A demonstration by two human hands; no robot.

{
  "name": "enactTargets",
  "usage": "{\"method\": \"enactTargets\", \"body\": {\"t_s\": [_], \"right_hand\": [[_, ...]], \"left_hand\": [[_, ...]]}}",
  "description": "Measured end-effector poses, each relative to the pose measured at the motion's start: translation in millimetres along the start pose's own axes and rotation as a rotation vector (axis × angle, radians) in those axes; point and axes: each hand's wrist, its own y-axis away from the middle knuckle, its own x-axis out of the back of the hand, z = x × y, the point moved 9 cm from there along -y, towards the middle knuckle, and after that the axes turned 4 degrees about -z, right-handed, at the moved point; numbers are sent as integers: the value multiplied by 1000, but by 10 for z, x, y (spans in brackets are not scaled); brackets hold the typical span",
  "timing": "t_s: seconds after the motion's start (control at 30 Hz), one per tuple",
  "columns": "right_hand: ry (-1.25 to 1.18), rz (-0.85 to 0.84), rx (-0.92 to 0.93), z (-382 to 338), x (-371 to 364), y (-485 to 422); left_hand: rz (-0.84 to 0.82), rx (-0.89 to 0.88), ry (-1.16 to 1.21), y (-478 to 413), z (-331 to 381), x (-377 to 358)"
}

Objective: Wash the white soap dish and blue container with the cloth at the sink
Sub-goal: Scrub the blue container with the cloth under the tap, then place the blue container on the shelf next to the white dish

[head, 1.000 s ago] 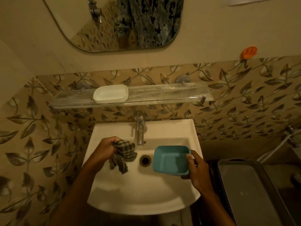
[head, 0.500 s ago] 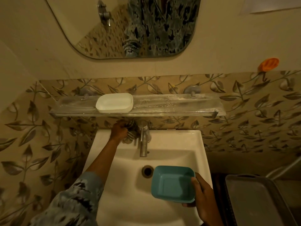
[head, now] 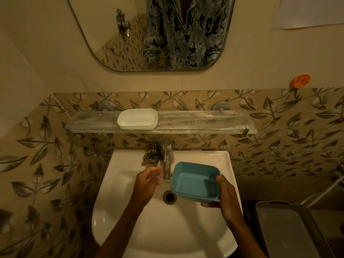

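Note:
My right hand [head: 226, 196] grips the blue container [head: 195, 181] by its right rim and holds it tilted over the white sink [head: 130, 229], just right of the tap [head: 167, 161]. The checked cloth [head: 151, 154] lies bunched on the sink's back ledge, left of the tap. My left hand [head: 149, 180] is empty, fingers apart and blurred, just left of the spout. On the glass shelf [head: 204, 121] above stands the white soap dish [head: 137, 118].
The drain [head: 169, 196] lies below the container. A grey bin lid [head: 292, 231] stands at the lower right. A mirror [head: 154, 32] hangs above the shelf, and an orange hook [head: 299, 81] is on the wall at right.
My left hand carried the cloth to the ledge beside the tap, let it go and drew back to the spout. My right hand lifted the blue container toward the tap.

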Motion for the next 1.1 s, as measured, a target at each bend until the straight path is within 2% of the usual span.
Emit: {"method": "enactTargets", "body": {"t_s": [0.1,0.23,0.3,0.4,0.47,0.57,0.73,0.87,1.1], "right_hand": [[16,31,5,-143,-110,-16],[19,99,-5,-359,-229,30],[31,76,6,-538,-312,86],[157,-77,104,-899,-469,150],[223,-123,187,-1170,-523,176],[306,-60,349,-1596,-518,96],[334,52,549,-2168,-490,-120],[384,96,553,-2350,-469,-374],[422,114,491,-2225,-435,-669]], "left_hand": [[-141,-28,156,366,232,-229],[-186,-136,124,620,507,-250],[-133,-183,82,664,634,-152],[-3,-262,42,642,931,72],[8,-275,57,586,1135,152],[5,-321,-11,489,1496,181],[123,-391,-144,182,2020,284],[125,-370,-174,-65,2236,236],[155,-402,-393,-261,2304,124]]}}
